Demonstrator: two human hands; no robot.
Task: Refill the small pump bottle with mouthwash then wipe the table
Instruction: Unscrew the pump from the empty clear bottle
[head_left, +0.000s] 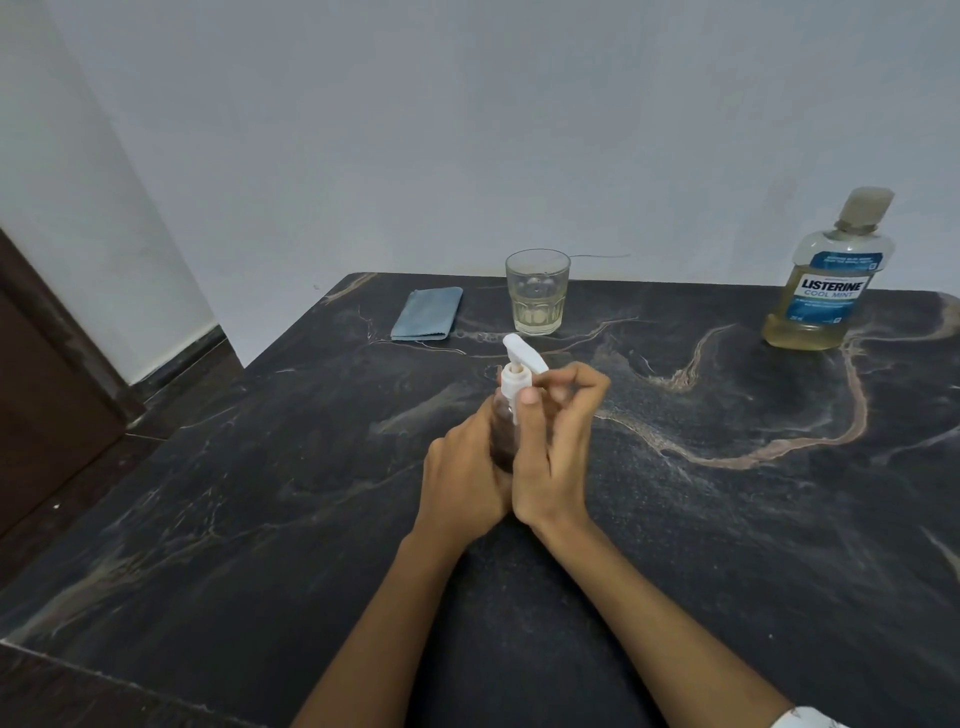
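While hands (511, 457) hold bottle (505, 431), glass (537, 292) stands behind.

One pump bottle (511, 410), one mouthwash bottle (826, 275), one glass (537, 293), one cloth (427, 313).

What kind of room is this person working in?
Probably a room in a home, though little of it shows. A dark marble-patterned table stands against a plain white wall, bearing household things: a Listerine mouthwash bottle, a drinking glass and a folded blue cloth.
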